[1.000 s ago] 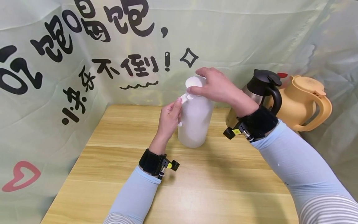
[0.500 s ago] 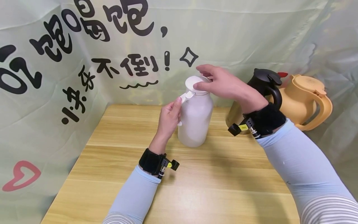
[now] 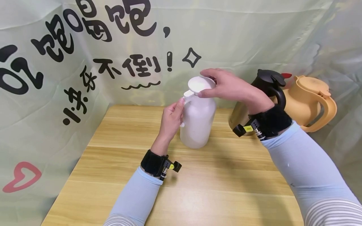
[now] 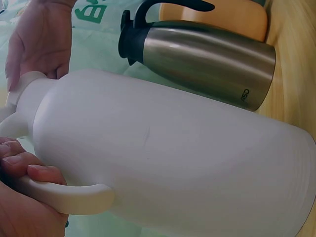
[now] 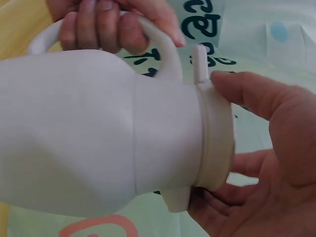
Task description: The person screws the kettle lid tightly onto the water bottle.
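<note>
A white thermos jug [image 3: 198, 122] stands upright on the wooden table. My left hand [image 3: 170, 121] grips its side handle [image 4: 74, 198], fingers wrapped round the loop. Over the top, my right hand [image 3: 227, 86] holds the round white lid [image 3: 201, 84] by its edge. In the right wrist view, the thumb [image 5: 244, 90] presses the lid's rim beside a small upright tab [image 5: 200, 64]. The other fingers curl round the opposite side near the spout [image 5: 177, 199], partly hidden by the lid.
Right of the white jug stands a steel thermos jug [image 4: 212, 64] with a black top. Beyond it is an orange jug [image 3: 304, 102] with a big handle. A pale cloth [image 3: 240, 34] with black lettering hangs close behind the table [image 3: 183, 188].
My right hand has drawn slightly to the right, and its thumb has shifted to the lid's near edge. The lid's tab now shows farther left, by the handle. My left hand keeps its grip.
</note>
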Demonstrator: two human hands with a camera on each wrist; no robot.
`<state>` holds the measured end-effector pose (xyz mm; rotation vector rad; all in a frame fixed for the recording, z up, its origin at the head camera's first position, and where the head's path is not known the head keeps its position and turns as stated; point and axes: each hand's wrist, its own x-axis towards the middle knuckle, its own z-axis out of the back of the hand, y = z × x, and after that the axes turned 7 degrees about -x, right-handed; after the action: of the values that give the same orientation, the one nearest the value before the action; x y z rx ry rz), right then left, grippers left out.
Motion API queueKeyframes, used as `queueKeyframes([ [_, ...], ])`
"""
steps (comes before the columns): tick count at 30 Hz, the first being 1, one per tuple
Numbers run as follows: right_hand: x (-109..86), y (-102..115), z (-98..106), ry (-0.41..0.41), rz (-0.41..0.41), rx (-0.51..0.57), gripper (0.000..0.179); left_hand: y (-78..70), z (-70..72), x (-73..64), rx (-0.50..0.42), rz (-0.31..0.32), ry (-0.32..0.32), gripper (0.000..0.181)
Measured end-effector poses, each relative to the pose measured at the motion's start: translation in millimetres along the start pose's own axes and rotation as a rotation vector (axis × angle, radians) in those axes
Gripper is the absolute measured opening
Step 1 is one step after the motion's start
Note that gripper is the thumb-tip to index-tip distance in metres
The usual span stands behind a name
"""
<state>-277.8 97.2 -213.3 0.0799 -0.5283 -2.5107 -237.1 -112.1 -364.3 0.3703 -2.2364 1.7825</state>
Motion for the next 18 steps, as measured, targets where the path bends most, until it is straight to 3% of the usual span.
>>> queueKeyframes([
  [8,1.3,0.6,-8.9,-0.08,-0.028,-0.078,0.092,-0.2,-0.5,-0.1,-0.006,0.006,-0.004,0.051],
  [18,-1.7,1.7,-3.6,0.012,0.008,-0.044,0.09,0.7,-1.0,-0.5,0.01,0.002,-0.016,0.052],
])
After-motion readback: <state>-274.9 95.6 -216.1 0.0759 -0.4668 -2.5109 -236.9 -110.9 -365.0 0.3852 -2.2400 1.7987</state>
